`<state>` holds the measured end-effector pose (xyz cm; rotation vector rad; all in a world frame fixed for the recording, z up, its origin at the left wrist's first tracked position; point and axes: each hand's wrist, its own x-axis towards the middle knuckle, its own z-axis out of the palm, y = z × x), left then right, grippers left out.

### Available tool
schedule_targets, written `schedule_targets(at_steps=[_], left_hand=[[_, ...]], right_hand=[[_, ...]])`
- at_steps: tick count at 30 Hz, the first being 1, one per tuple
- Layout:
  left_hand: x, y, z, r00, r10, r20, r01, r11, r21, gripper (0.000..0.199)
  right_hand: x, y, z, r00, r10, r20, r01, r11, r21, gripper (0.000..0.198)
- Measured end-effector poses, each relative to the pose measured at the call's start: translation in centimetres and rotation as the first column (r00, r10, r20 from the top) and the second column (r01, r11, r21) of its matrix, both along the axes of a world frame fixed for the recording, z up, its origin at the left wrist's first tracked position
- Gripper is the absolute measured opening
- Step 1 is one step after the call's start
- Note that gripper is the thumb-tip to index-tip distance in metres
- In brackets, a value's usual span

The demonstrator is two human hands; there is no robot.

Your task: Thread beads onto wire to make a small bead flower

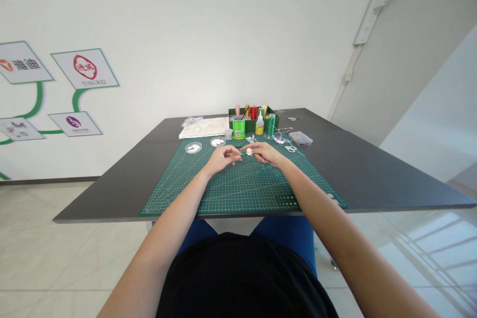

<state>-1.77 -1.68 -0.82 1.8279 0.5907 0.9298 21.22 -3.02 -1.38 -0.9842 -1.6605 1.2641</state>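
Observation:
Above the green cutting mat (238, 189), my two hands meet near its far half. My right hand (267, 153) is closed, its fingertips at a small cream-and-peach flower-shaped piece (249, 151). From the left, my left hand (224, 156) comes close to that piece with thumb and fingers pinched together. A thin dark line shows between the two hands; what the left fingertips hold is too small to make out. Two shallow clear dishes with white bits lie beyond my left hand, the nearer dish (193, 147) and the farther dish (218, 142).
Behind the hands stand a green can (239, 127), a yellow glue bottle (260, 123), a green thread spool (271, 124) and a dark green box (276, 121) with several spools. Small scissors (290, 149) and a clear plastic case (300, 138) lie right; white sheets (204, 127) lie back left.

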Motion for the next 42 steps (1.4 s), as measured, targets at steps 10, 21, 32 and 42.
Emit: schedule_targets(at_steps=[10, 21, 32, 42], left_hand=[[-0.3, 1.0, -0.3, 0.986, 0.153, 0.072, -0.158, 0.985, 0.065, 0.038], [-0.5, 1.4, -0.3, 0.967, 0.203, 0.155, -0.214, 0.975, 0.057, 0.037], [-0.6, 1.4, -0.3, 0.948, 0.242, 0.208, -0.241, 0.970, -0.031, 0.037], [-0.9, 1.4, 0.0, 0.923, 0.288, 0.254, -0.236, 0.948, -0.215, 0.041]], right_hand=[[-0.2, -0.3, 0.1, 0.993, 0.031, 0.115, -0.028, 0.999, -0.023, 0.049], [-0.2, -0.7, 0.5, 0.987, 0.105, 0.120, -0.100, 0.994, -0.047, 0.048], [-0.2, -0.8, 0.5, 0.986, 0.146, 0.082, -0.142, 0.989, -0.053, 0.048], [-0.3, -1.1, 0.7, 0.973, 0.188, -0.135, -0.197, 0.978, -0.061, 0.056]])
